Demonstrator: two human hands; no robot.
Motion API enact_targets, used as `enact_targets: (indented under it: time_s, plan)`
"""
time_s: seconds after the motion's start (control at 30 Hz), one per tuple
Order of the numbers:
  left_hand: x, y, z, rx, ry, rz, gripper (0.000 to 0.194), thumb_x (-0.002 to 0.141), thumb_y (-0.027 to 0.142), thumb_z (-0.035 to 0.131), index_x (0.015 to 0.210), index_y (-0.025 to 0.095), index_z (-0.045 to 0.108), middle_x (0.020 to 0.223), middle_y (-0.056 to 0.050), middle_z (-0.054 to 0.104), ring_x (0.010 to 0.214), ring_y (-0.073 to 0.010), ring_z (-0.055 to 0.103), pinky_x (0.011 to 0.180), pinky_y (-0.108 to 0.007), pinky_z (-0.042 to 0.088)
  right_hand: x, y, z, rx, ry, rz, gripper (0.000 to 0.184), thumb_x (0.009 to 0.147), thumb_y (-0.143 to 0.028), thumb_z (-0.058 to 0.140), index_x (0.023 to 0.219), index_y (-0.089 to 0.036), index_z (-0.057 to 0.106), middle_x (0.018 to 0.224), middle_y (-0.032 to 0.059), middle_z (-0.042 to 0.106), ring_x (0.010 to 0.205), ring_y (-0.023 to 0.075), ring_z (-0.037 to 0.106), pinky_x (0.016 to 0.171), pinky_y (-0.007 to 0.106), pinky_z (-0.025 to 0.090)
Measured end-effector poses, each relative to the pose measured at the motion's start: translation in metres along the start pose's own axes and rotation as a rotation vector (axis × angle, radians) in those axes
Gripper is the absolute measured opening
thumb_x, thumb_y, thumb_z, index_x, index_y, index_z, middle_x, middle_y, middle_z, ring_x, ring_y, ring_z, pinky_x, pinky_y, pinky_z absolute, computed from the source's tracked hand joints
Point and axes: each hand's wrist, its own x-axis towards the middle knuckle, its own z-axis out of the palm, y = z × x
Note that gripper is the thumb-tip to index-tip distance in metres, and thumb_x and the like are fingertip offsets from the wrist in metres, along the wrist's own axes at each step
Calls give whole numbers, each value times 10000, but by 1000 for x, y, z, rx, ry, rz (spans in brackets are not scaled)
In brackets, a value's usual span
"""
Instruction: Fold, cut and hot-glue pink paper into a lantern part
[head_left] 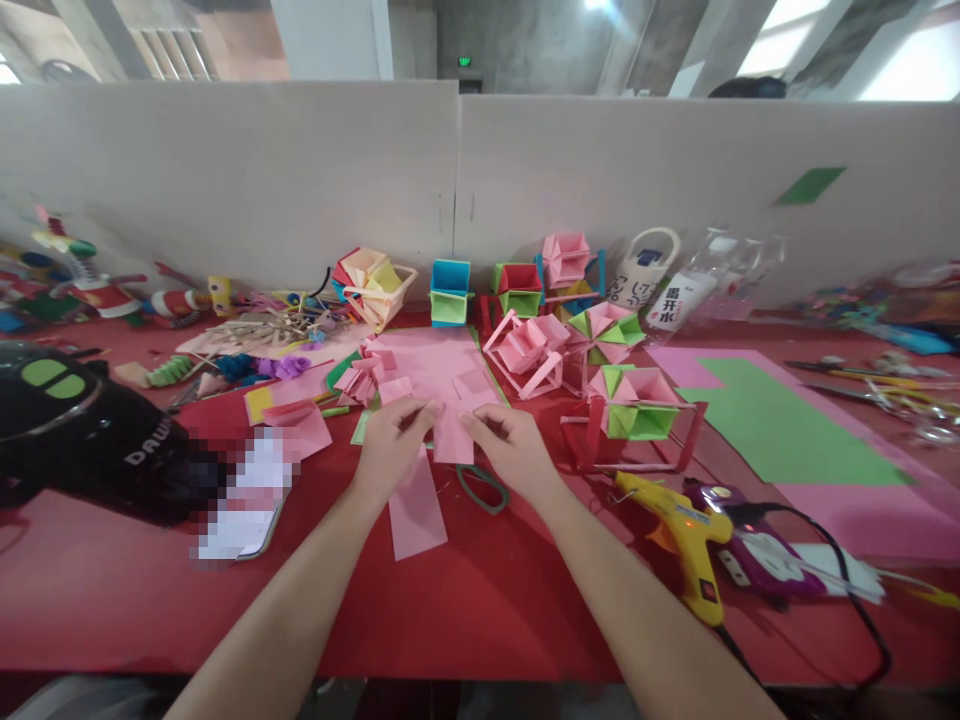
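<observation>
Between my two hands a small strip of pink paper [454, 435] is held upright by its side edges. My left hand [394, 440] pinches its left edge with thumb and fingers, and my right hand [510, 445] pinches the right edge. Below my left hand a second pink paper strip [418, 510] lies on the red table. Green-handled scissors [484, 488] rest just under my right hand, their blades partly hidden. Behind the hands lies a larger pink sheet [420, 350], with folded pink paper pieces [364, 378] at its left.
Folded paper wheels on stands [637, 405] fill the back right. A yellow glue gun [686, 535] and purple power strip [765, 550] with a cable lie right. Green sheets [795, 420] are beyond. On the left are a black tumbler [97, 440] and a phone [251, 495].
</observation>
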Motion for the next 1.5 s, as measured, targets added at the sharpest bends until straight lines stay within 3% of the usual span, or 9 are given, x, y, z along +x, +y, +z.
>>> enact_targets:
  time_s: [0.17, 0.4, 0.53, 0.77, 0.9, 1.07, 1.23, 1.37, 1.5]
  plan:
    - [0, -5, 7, 5, -46, -66, 436, 795, 309, 693, 1203, 159, 651, 1099, -111, 732, 881, -213, 725, 815, -351, 591, -1, 0, -1, -22, 63, 1, 399, 854, -476, 638, 599, -193, 519, 558, -29, 458, 549, 120, 417, 545, 262, 354]
    - [-3, 3, 6, -239, -324, -33, 602, 762, 323, 744, 1315, 179, 555, 1369, -148, 587, 1109, -265, 669, 899, -408, 582, 2, 0, 1, 169, 11, 38, 272, 745, -444, 738, 737, -190, 643, 667, -1, 631, 632, 141, 562, 629, 277, 465]
    - [-6, 10, 4, -185, -398, -7, 634, 721, 321, 798, 1292, 185, 557, 1293, -134, 634, 1152, -280, 638, 961, -439, 544, 3, 3, 0, 233, -31, 96, 270, 696, -410, 774, 773, -191, 637, 738, 2, 651, 702, 146, 596, 699, 292, 495]
    - [1, 0, -2, -70, -199, 49, 458, 813, 216, 629, 1267, 167, 600, 1301, -114, 647, 1174, -255, 621, 1021, -422, 482, 6, 13, -5, 128, 81, 28, 238, 824, -413, 655, 876, -186, 607, 685, -22, 579, 610, 120, 535, 598, 265, 451]
    - [5, -5, -4, 13, -91, 96, 414, 763, 176, 642, 1176, 151, 662, 1195, -87, 700, 1114, -249, 642, 1007, -413, 485, 6, 18, -5, -1, 160, -30, 260, 811, -358, 679, 991, -201, 577, 843, 23, 663, 756, 156, 625, 668, 282, 488]
    - [4, 4, -3, 97, -44, 96, 366, 722, 164, 687, 1087, 171, 706, 1104, -58, 725, 1026, -234, 667, 959, -390, 511, 1, 9, 2, -55, 92, -54, 308, 864, -447, 636, 1043, -197, 657, 1034, 80, 693, 881, 183, 648, 723, 299, 523]
    - [3, 7, -2, 118, -25, 77, 338, 715, 231, 738, 1046, 165, 712, 1077, -63, 732, 1022, -239, 667, 944, -377, 520, -2, 5, 7, -23, 37, -32, 503, 756, -415, 761, 1193, -205, 625, 1145, 95, 675, 961, 210, 650, 763, 306, 541]
    - [4, 2, -5, 132, -2, 71, 337, 732, 281, 740, 1047, 166, 711, 1064, -63, 733, 1000, -240, 673, 929, -384, 528, 2, 11, 2, -61, 85, -97, 147, 851, -244, 590, 957, -171, 660, 959, 65, 692, 876, 194, 640, 786, 315, 509]
    - [8, -5, -9, 173, 33, 73, 292, 760, 296, 719, 1026, 176, 723, 1064, -62, 736, 1035, -246, 667, 977, -402, 501, 8, 20, -6, 57, 106, 1, 132, 835, -295, 592, 819, -172, 638, 763, 30, 649, 749, 189, 621, 677, 305, 490]
